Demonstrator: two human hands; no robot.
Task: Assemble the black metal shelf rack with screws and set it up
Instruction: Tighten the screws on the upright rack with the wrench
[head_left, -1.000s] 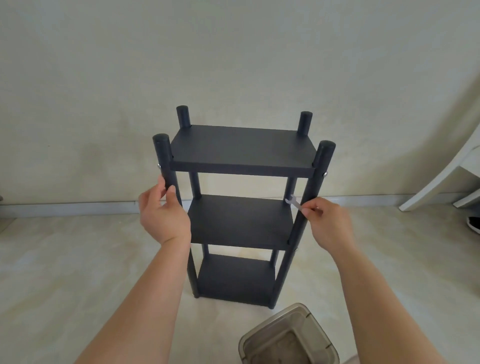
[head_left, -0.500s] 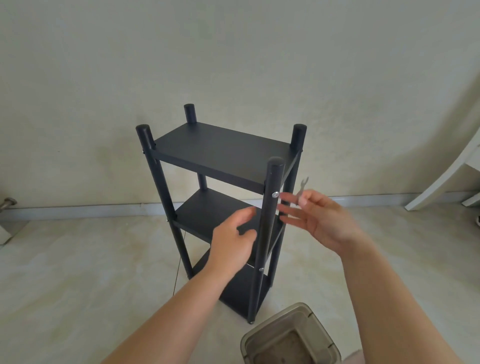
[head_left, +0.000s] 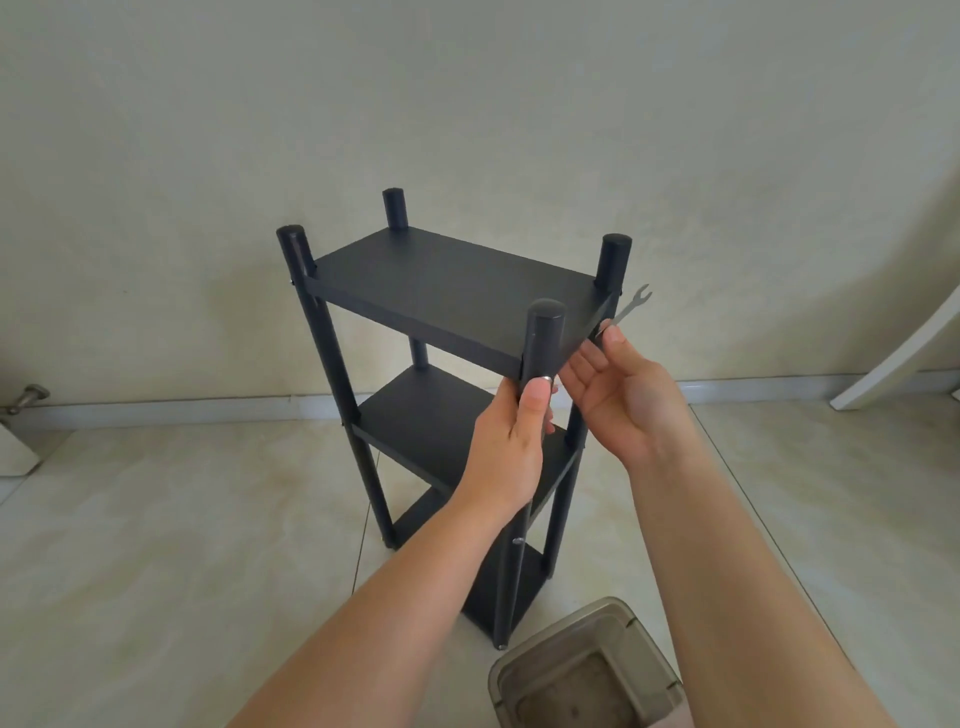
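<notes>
The rack (head_left: 457, 395) has swung round since a second ago: it faced us square then, and now one corner post (head_left: 540, 343) points at us, the whole frame standing upright on the tiled floor (head_left: 156, 545) near the wall. Going left to right: a small metal fitting (head_left: 23, 400) sits at nine o'clock by the skirting. The left hand (head_left: 511, 441) has come off the far-left post and now grips the near corner post just below the top shelf (head_left: 452, 291), thumb over the silver screw. The right hand (head_left: 618, 395), at three o'clock of that post, lies palm-up with fingers fairly straight, a small flat wrench (head_left: 628, 306) pinched at its fingertips, poking up towards one o'clock. A grey bin (head_left: 587, 670) waits at five o'clock. I judge she's checking or tightening this corner's screw.
</notes>
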